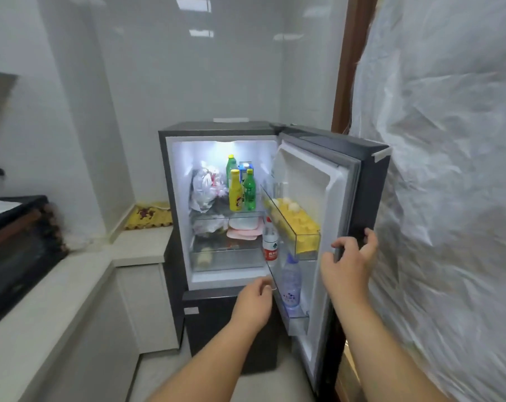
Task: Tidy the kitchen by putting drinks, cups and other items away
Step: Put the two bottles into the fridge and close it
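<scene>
A small dark fridge [170,198] stands lit with its upper door [370,192] swung open to the right. My right hand [347,262] grips the door's outer edge. My left hand [256,303] is loosely curled and holds nothing, just left of the lower door shelf [296,316]. That shelf holds a clear bottle with a blue label [291,282] and a water bottle with a red label [270,242]. Green and yellow drink bottles [240,187] and a blue carton stand on the top inner shelf beside a plastic bag [205,190].
Eggs sit in a yellow tray [298,221] in the upper door bin. A pale counter [51,303] runs along the left with a black oven [16,250] on it. Plastic sheeting [449,184] hangs at the right, close behind the door. The freezer door [217,320] below is closed.
</scene>
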Tool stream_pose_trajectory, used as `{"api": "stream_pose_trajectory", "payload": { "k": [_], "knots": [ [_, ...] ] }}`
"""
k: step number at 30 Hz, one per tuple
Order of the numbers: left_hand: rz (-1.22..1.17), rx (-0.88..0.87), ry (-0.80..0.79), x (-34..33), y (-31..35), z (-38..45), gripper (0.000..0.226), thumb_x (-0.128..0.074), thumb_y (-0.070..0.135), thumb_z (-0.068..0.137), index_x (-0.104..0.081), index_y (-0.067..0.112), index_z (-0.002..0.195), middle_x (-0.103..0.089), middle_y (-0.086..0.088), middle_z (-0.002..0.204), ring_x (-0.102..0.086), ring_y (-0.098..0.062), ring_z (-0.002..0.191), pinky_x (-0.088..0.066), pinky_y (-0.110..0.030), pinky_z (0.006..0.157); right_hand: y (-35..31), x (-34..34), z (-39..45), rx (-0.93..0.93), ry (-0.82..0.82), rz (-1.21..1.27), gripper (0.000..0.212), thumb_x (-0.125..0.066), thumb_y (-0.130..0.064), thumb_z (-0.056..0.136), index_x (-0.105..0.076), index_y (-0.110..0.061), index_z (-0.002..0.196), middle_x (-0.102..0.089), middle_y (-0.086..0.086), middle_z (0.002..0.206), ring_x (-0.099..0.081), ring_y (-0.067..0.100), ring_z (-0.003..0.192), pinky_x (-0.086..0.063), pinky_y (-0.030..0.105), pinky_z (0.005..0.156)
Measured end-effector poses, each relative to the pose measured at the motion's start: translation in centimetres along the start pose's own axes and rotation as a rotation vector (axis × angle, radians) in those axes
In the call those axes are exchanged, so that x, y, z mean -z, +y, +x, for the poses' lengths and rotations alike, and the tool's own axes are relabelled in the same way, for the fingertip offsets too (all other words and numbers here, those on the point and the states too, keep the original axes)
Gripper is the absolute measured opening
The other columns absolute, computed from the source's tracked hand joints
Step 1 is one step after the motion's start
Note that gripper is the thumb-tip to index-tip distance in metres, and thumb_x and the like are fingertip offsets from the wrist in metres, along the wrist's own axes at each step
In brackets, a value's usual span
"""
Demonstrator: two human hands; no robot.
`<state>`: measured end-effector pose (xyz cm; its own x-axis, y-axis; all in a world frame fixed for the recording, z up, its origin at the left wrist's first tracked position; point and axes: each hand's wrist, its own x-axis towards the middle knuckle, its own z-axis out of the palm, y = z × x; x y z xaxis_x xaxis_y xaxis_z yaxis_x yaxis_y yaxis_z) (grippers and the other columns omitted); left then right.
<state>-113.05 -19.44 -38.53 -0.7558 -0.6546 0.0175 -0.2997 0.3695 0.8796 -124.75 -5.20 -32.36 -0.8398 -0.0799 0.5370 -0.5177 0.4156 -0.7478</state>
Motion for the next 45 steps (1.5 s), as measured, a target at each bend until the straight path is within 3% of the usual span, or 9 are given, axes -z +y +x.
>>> {"api": "stream_pose_trajectory", "payload": {
  "k": [4, 9, 17, 22, 28, 32, 36, 40, 45],
  "knots": [
    [0.009, 0.01, -0.035, 1.5, -1.5, 1.6, 0.029, -0.046, 0.027, 0.102, -0.063, 0.028, 0.125, -0.066, 0.005, 0.123, -0.058, -0.013, 0.111, -0.045, -0.028, 0.095, 1.6, -1.0, 1.1, -0.075, 0.106, 0.038, 0.012, -0.064, -0.006, 0.081, -0.063, -0.015, 0.089, -0.018, 0.016, 0.163, -0.026, 0.032, 0.149, -0.029, 0.04, 0.115],
    [-0.002, -0.012, -0.085, 2.6, -2.7, 3.8, 0.028, -0.045, 0.026, 0.102, -0.065, 0.026, 0.123, -0.066, 0.004, 0.12, -0.059, -0.014, 0.11, -0.048, -0.032, 0.099, 1.0, -1.5, 1.3, -0.215, 0.109, 0.03, 0.007, -0.061, -0.012, 0.085, -0.066, -0.016, 0.088, -0.019, 0.016, 0.164, -0.026, 0.028, 0.15, -0.027, 0.036, 0.117],
    [-0.08, -0.133, -0.172, 3.6, -3.3, 5.4, 0.019, -0.047, 0.026, 0.101, -0.064, 0.033, 0.101, -0.068, 0.008, 0.099, -0.062, -0.005, 0.086, -0.048, -0.017, 0.067, -4.5, -6.4, -6.2, 0.006, 0.051, -0.042, 0.02, -0.069, -0.012, 0.084, -0.057, -0.027, 0.091, -0.021, -0.001, 0.158, -0.022, 0.023, 0.147, -0.023, 0.031, 0.111],
    [-0.102, -0.134, -0.173, 7.7, -6.7, 6.9, 0.009, -0.052, 0.033, 0.096, -0.06, 0.035, 0.092, -0.068, 0.007, 0.087, -0.065, -0.009, 0.082, -0.057, -0.041, 0.079, -8.2, -13.0, -10.8, 0.06, -0.116, -0.05, 0.027, -0.068, -0.015, 0.088, -0.054, -0.035, 0.098, -0.019, -0.005, 0.16, -0.017, 0.013, 0.15, -0.019, 0.023, 0.112],
    [-0.168, -0.022, -0.028, 16.9, -11.2, 11.4, 0.025, -0.045, 0.024, 0.102, -0.061, 0.037, 0.116, -0.07, 0.008, 0.106, -0.066, -0.007, 0.097, -0.057, -0.038, 0.088, -13.4, -22.9, -12.3, 0.112, -0.332, -0.039, 0.038, -0.063, -0.019, 0.09, -0.057, -0.035, 0.124, -0.026, -0.013, 0.158, -0.018, 0.006, 0.149, -0.019, 0.031, 0.121],
    [-0.297, 0.073, -0.086, 20.8, -13.5, 14.4, 0.047, -0.054, 0.017, 0.095, -0.052, 0.055, 0.123, -0.066, 0.009, 0.12, -0.063, -0.006, 0.107, -0.052, -0.035, 0.097, -15.8, -28.0, -11.7, 0.15, -0.541, -0.051, 0.062, -0.058, -0.025, 0.094, -0.038, -0.034, 0.152, -0.026, -0.018, 0.161, -0.013, 0.0, 0.15, -0.016, 0.036, 0.126],
    [-0.294, 0.15, -0.142, 24.2, -13.4, 17.7, 0.074, -0.053, 0.007, 0.096, -0.02, 0.036, 0.157, -0.048, 0.002, 0.146, -0.05, -0.007, 0.117, -0.042, -0.031, 0.104, -17.6, -32.2, -9.7, 0.178, -0.688, -0.079, 0.071, -0.053, -0.025, 0.097, -0.02, -0.035, 0.159, -0.016, -0.017, 0.166, -0.007, 0.002, 0.152, -0.013, 0.036, 0.126],
    [-0.294, 0.209, -0.126, 26.0, -14.0, 22.4, 0.089, -0.062, 0.014, 0.093, -0.005, 0.031, 0.16, -0.038, -0.005, 0.157, -0.045, -0.018, 0.134, -0.039, -0.037, 0.113, -18.8, -36.3, -5.6, 0.246, -0.708, -0.114, 0.073, -0.053, -0.023, 0.096, -0.018, -0.031, 0.16, -0.013, -0.013, 0.167, -0.007, 0.006, 0.154, -0.013, 0.035, 0.126],
    [-0.217, 0.183, -0.038, 26.9, -15.9, 28.7, 0.078, -0.063, 0.026, 0.086, -0.028, 0.049, 0.151, -0.054, 0.007, 0.145, -0.053, -0.013, 0.127, -0.041, -0.041, 0.113, -18.8, -41.4, -1.8, 0.312, -0.706, -0.089, 0.074, -0.055, -0.023, 0.095, -0.02, -0.03, 0.16, -0.02, -0.011, 0.166, -0.014, 0.008, 0.153, -0.017, 0.034, 0.125]
  ]
}}
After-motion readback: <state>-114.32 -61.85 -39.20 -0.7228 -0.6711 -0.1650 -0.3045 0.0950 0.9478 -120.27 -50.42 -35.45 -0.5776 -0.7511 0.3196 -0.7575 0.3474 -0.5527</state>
